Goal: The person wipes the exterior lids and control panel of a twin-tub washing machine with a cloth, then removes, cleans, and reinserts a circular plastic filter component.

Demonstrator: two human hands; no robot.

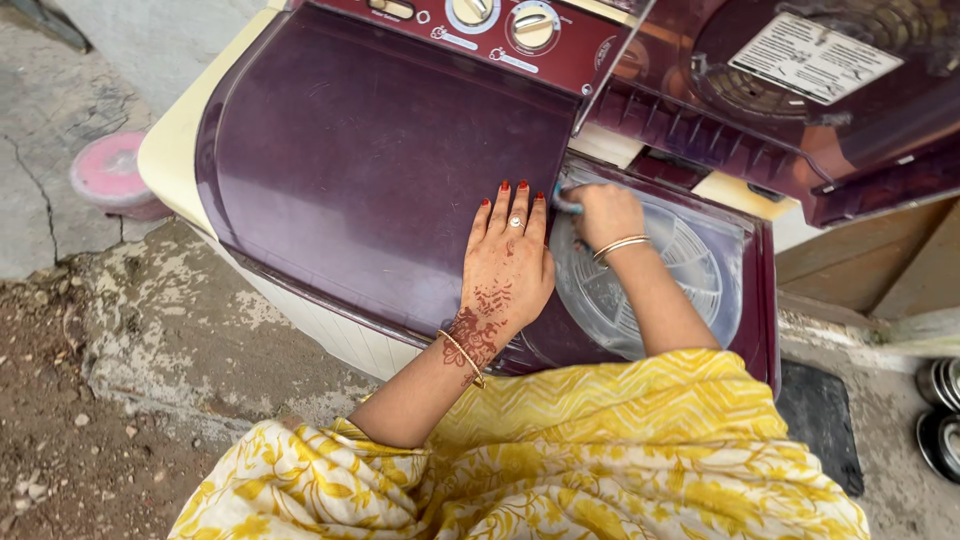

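Head view, looking down on a twin-tub washing machine point(180, 130), cream body, maroon top, filling the upper and centre frame. Left hand point(507, 262) lay flat and open, palm down, fingers together, on the closed maroon wash lid point(370, 160), at the lid's right edge, centre frame. Red nails, ring, henna on the wrist, thin gold bangle.

Right hand point(603, 213) was just right of it, curled shut round a small blue-green item point(565, 201); only its tip showed, so kind unclear. That hand sat at the upper-left rim of the clear round spinner cover point(690, 275), centre-right frame, touching or just above it, couldn't tell which. Two gold bangles on that wrist.

The spinner's outer maroon lid point(800, 90) stood raised, upper right, white label on its underside. Control panel with knobs point(500, 25) along the top edge. Yellow patterned garment point(560, 450) across the bottom. Pink round object point(108, 170) on the ground, left edge. Dark mat point(820, 420) lower right, steel vessels point(940, 420) at the right edge. Ground was cracked concrete and dirt
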